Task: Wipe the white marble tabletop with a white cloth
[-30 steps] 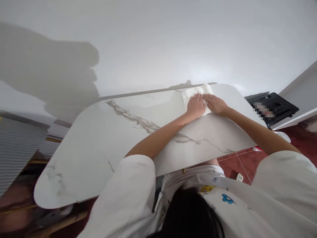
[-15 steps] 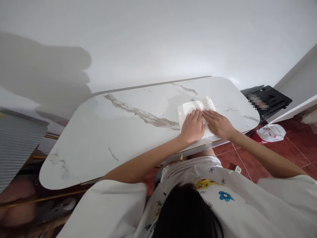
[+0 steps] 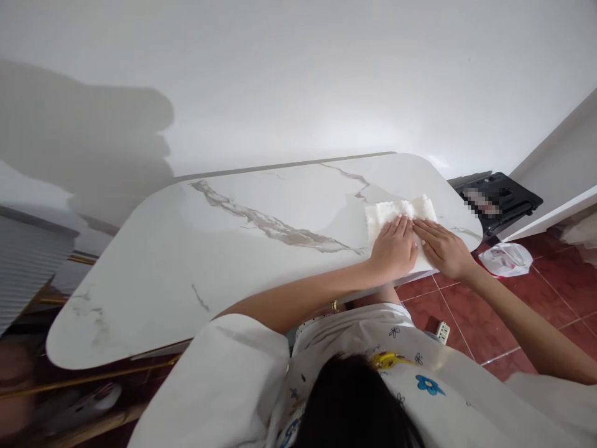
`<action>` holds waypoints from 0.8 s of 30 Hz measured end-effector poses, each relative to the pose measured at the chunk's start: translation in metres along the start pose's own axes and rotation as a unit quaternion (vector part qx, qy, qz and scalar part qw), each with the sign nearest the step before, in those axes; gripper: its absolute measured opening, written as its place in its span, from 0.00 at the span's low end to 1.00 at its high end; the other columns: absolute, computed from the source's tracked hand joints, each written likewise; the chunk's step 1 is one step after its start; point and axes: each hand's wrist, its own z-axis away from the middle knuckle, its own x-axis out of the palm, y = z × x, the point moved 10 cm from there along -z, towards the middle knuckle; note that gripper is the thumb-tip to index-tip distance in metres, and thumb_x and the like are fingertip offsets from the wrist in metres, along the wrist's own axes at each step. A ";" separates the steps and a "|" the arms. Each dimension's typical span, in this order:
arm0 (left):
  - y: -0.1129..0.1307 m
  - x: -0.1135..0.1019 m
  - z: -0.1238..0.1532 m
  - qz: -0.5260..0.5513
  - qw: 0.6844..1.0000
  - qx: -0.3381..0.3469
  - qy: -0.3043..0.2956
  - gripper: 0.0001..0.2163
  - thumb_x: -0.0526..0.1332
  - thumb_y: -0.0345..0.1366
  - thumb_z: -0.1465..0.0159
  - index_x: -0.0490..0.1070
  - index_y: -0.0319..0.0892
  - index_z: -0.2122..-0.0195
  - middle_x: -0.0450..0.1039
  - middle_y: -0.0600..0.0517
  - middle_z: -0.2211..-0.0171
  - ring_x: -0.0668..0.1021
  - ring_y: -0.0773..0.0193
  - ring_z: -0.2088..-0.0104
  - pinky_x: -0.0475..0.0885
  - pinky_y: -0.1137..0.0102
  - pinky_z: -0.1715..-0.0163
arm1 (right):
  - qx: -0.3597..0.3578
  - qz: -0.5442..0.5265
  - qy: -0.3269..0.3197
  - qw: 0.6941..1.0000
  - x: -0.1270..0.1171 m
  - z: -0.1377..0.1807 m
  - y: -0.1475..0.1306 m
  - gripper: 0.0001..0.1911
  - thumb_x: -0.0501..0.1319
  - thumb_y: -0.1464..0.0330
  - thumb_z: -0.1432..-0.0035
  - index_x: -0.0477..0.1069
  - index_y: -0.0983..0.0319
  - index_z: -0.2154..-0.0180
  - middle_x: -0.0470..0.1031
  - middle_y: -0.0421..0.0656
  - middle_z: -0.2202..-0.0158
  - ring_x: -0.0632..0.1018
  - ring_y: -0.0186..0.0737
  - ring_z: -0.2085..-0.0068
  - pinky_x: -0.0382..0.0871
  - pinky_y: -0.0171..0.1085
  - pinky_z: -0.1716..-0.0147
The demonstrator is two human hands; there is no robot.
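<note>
pressing left hand [image 3: 395,249], right hand [image 3: 442,247] on cloth [image 3: 385,213]; bag [image 3: 515,264] print illegible

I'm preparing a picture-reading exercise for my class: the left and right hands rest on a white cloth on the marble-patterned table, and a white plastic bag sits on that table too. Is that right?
Not quite: the head view shows the white plastic bag on the red tiled floor. The left hand and right hand do rest on the white cloth on the marble-patterned table.

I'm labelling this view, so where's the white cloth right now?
In the head view, the white cloth lies toward the right end of the marbled tabletop, by its near edge, under the left hand and right hand.
</note>
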 end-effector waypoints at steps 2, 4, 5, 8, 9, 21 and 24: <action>-0.008 0.001 -0.012 0.000 1.000 0.002 -0.005 0.25 0.44 0.36 0.32 0.54 0.28 0.36 0.53 0.39 0.34 0.55 0.56 0.33 0.52 0.61 0.35 | 0.014 0.008 0.008 1.000 0.003 -0.009 0.008 0.26 0.45 0.68 0.36 0.60 0.63 0.37 0.64 0.48 0.38 0.64 0.47 0.37 0.62 0.53 0.40; -0.020 0.002 -0.025 -0.002 1.000 0.000 -0.007 0.26 0.44 0.35 0.32 0.54 0.26 0.36 0.53 0.39 0.34 0.55 0.56 0.33 0.51 0.62 0.35 | 0.023 0.016 0.008 1.000 0.009 -0.025 0.016 0.26 0.45 0.68 0.36 0.61 0.64 0.38 0.64 0.48 0.38 0.65 0.47 0.37 0.62 0.53 0.40; -0.027 0.002 -0.032 -0.004 1.000 -0.003 -0.006 0.26 0.44 0.35 0.32 0.54 0.26 0.36 0.52 0.39 0.34 0.55 0.56 0.33 0.51 0.62 0.35 | 0.025 0.020 0.006 0.999 0.012 -0.035 0.019 0.26 0.45 0.68 0.36 0.61 0.64 0.38 0.64 0.49 0.38 0.65 0.48 0.37 0.62 0.53 0.40; -0.053 0.003 -0.054 -0.009 1.000 -0.015 -0.003 0.25 0.44 0.35 0.32 0.53 0.26 0.36 0.53 0.39 0.34 0.56 0.55 0.34 0.51 0.62 0.35 | 0.023 0.028 -0.007 0.999 0.023 -0.069 0.031 0.27 0.45 0.68 0.36 0.61 0.68 0.39 0.64 0.51 0.38 0.65 0.47 0.37 0.61 0.51 0.39; -0.063 0.003 -0.062 -0.011 1.000 -0.021 -0.001 0.25 0.44 0.35 0.32 0.53 0.25 0.36 0.53 0.38 0.34 0.56 0.55 0.34 0.51 0.62 0.35 | 0.020 0.030 -0.013 0.999 0.027 -0.081 0.035 0.27 0.45 0.69 0.37 0.61 0.70 0.39 0.64 0.51 0.38 0.65 0.47 0.37 0.60 0.50 0.38; -0.166 -0.002 -0.145 -0.033 0.997 -0.055 0.034 0.25 0.44 0.33 0.32 0.55 0.24 0.37 0.56 0.37 0.36 0.59 0.54 0.35 0.52 0.63 0.36 | 0.023 0.036 -0.037 0.998 0.068 -0.207 0.081 0.26 0.45 0.68 0.36 0.61 0.69 0.39 0.64 0.50 0.38 0.65 0.46 0.37 0.57 0.47 0.37; -0.185 -0.004 -0.161 -0.031 0.997 -0.060 0.041 0.24 0.44 0.33 0.33 0.57 0.25 0.38 0.57 0.38 0.36 0.60 0.55 0.36 0.52 0.63 0.36 | 0.029 0.034 -0.030 0.999 0.073 -0.228 0.088 0.26 0.45 0.68 0.36 0.61 0.67 0.39 0.64 0.49 0.38 0.65 0.46 0.37 0.57 0.48 0.38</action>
